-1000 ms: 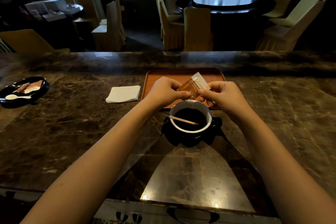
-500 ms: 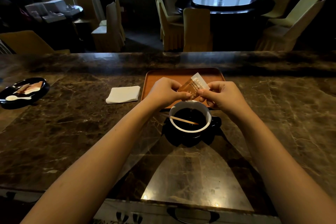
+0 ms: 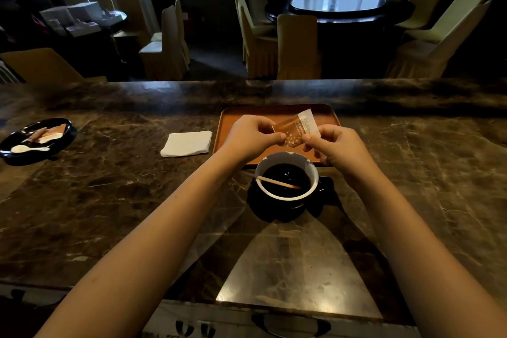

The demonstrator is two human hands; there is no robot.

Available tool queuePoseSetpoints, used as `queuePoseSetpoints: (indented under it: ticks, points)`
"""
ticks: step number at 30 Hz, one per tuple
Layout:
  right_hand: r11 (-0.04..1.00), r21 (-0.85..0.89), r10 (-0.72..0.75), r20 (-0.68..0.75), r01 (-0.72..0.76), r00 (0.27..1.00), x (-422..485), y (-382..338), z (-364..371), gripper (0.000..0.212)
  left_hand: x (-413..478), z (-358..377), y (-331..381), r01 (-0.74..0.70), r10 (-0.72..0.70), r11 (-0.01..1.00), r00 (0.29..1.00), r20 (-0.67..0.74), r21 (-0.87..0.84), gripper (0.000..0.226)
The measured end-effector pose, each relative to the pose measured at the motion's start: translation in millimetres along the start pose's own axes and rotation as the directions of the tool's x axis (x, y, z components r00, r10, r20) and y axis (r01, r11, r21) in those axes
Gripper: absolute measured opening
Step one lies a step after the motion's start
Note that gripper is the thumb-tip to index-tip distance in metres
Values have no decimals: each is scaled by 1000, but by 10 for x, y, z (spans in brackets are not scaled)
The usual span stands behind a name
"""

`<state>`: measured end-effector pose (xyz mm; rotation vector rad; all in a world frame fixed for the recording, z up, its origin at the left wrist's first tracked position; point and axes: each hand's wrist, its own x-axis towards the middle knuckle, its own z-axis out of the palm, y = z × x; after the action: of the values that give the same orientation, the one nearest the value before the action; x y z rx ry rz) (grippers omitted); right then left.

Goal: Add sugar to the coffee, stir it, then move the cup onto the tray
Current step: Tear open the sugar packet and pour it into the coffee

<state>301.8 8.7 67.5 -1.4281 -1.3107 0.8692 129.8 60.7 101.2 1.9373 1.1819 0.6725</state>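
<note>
Looked polished: glossy brown marble counter (image 3: 109, 200), glazed ceramic cup (image 3: 287, 173), wooden stirrer (image 3: 277, 181), shiny sugar packet (image 3: 296, 127).

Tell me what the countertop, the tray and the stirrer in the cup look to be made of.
Countertop: polished brown marble or a look-alike, with pale veins and glossy reflections. Tray: matte orange-brown, smooth with a raised rim; plastic or lacquered wood, hard to tell. Stirrer: thin, pale and flat, likely wood.
</note>
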Motion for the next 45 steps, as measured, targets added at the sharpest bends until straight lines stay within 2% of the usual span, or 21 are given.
queuePoseSetpoints:
  ticks: [3, 8, 11, 15, 18, 20, 24, 27, 29, 32, 34, 36, 39, 42, 45]
  points:
    - [999, -34, -30, 71, 33, 997, -7, -8, -40, 10, 5, 13, 55, -30, 31, 992, 999, -11, 123, 7]
    - [989, -108, -99, 16, 100, 995, 17, -56, -123, 21, -7, 17, 177, -93, 90, 943, 996, 26, 319, 10]
    - [989, -84, -119, 48, 122, 992, 4, -80, -132, 10, -33, 32, 215, -118, 103, 929, 993, 60, 352, 12]
    - [997, 13, -76, 3, 76, 997, -32, -13, -150, 9, -83, 28, 186, -130, 143, 946, 989, -25, 298, 19]
    - [988, 152, 30, -46, -22, 999, -77, 70, -151, 7, -173, 4, 108, -140, 187, 959, 966, -179, 248, 22]
    - [958, 273, 106, -50, -88, 993, -110, 91, -143, 7, -238, 11, 50, -139, 182, 971, 956, -229, 194, 21]
    - [841, 524, 152, 8, -134, 988, -144, 30, -74, 6, -294, 95, 33, -122, 129, 991, 981, -141, 62, 21]
    - [784, 605, 140, 48, -141, 989, -174, -39, 14, 7, -289, 146, 78, -128, 125, 992, 983, -134, -14, 15]
    - [824, 553, 118, 45, -123, 992, -199, -71, 41, 6, -289, 151, 100, -149, 140, 988, 972, -190, -32, 5]
    - [963, 271, 25, -20, -19, 1000, -233, -116, -3, 9, -300, 126, 99, -163, 155, 986, 965, -214, -21, 7]
    - [986, 136, -84, -69, 93, 994, -248, -175, -37, 11, -309, 98, 92, -161, 161, 987, 970, -181, 14, 8]
    - [979, 101, -169, -92, 178, 981, -264, -249, -41, 9, -317, 75, 87, -156, 159, 987, 975, -156, 28, 8]
    - [974, 59, -215, -57, 218, 975, -288, -331, -9, 9, -339, 40, 83, -148, 145, 989, 978, -148, -8, 10]
    - [973, 39, -229, -15, 229, 973, -305, -364, 37, 9, -370, -37, 78, -143, 134, 988, 981, -141, -52, 12]
    - [973, 90, -205, -84, 213, 975, -298, -377, 70, 9, -411, -138, 92, -156, 140, 982, 980, -142, -109, 13]
